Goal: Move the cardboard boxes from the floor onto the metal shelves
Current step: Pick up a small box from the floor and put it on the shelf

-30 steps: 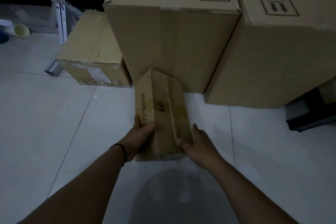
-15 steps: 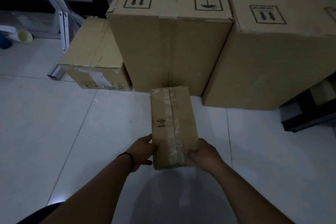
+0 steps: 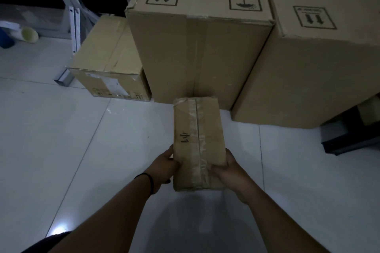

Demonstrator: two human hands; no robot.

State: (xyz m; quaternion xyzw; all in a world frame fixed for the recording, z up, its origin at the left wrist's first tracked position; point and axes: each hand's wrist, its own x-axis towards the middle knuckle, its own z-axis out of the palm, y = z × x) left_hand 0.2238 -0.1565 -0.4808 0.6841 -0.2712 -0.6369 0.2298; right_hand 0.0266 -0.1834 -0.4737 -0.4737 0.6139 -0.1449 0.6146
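Note:
A small taped cardboard box point(image 3: 197, 139) with a handwritten mark on top is held above the white floor, long side pointing away from me. My left hand point(image 3: 164, 167) grips its near left side and my right hand point(image 3: 228, 172) grips its near right corner, thumb on top. Behind it stand a tall cardboard box point(image 3: 199, 47) and a second large box point(image 3: 316, 63) to its right, both on the floor. A medium box point(image 3: 111, 61) lies to the left of them.
A grey metal shelf leg point(image 3: 73, 26) rises behind the medium box at the left. A pale green cup point(image 3: 29, 34) lies at the far left. A dark low object point(image 3: 353, 137) sits on the floor at the right. White tiled floor point(image 3: 61, 139) spreads to the left.
The small box was tilted on its edge against the tall box; both hands have turned it flat and lifted it off the floor toward me.

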